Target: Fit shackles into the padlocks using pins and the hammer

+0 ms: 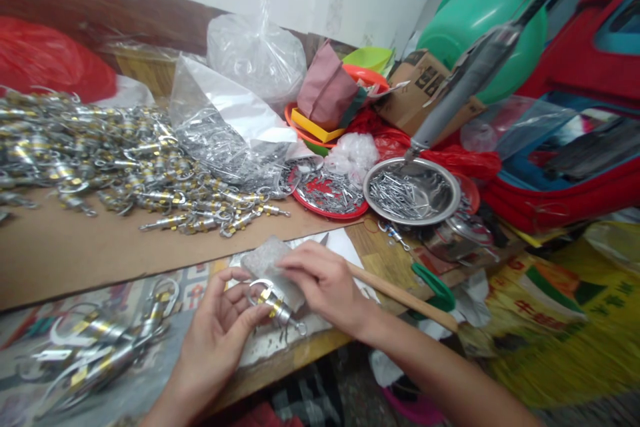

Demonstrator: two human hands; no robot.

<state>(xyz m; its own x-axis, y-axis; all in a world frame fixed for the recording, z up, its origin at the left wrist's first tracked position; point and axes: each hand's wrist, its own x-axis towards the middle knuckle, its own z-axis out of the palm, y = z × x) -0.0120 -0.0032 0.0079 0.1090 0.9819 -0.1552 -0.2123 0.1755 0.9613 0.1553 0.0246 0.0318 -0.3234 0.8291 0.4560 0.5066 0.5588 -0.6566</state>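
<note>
My left hand (215,327) is closed on a small metal hook fitting (275,305). It has a curved silver hook at one end, a barrel with yellow marks, and a small eye at the other end. Just above it, my right hand (327,283) has its fingers pressed together; whatever they may pinch is too small or hidden to make out. Under those fingers is a rough grey block (267,257) on a white-topped patch of the bench. A wooden handle (400,297) runs out from beneath my right hand, its other end partly hidden.
Several similar fittings (107,340) lie blurred at front left; a big heap (165,177) covers the cardboard (95,240). Behind are a bag of metal pins (220,140), a red plate (345,215) and a steel bowl (450,190) of pins. A grey tool (450,97) hangs over the bowl.
</note>
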